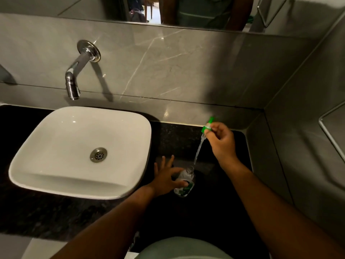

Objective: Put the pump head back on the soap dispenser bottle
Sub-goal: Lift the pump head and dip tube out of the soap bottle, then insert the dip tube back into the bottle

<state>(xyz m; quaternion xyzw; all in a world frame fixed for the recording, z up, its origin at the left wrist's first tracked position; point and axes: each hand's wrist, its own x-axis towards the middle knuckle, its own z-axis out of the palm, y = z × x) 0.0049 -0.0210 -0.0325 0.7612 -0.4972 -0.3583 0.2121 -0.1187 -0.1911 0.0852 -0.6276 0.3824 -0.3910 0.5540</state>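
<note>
Slanted dip tube [198, 150] tip just above bottle mouth [190, 168]
Right hand [222, 144] pinches pump head [207, 126]; left hand [166, 177], outer fingers splayed, grips bottle [184, 184].

Right hand [222, 141] holds pump head [207, 125] above bottle [184, 181].

Left of centre, the basin [56, 139] looks white, glossy and smooth like ceramic; its drain ring [98, 154] and the wall tap [74, 77] at upper left are polished metal. The countertop [37, 212] is dark, speckled, smooth stone, and the wall tiles [168, 62] are grey and veined with a soft sheen. At lower centre the bottle [183, 182] is clear plastic, and the pump head [207, 126] is green plastic with a translucent tube.
</note>
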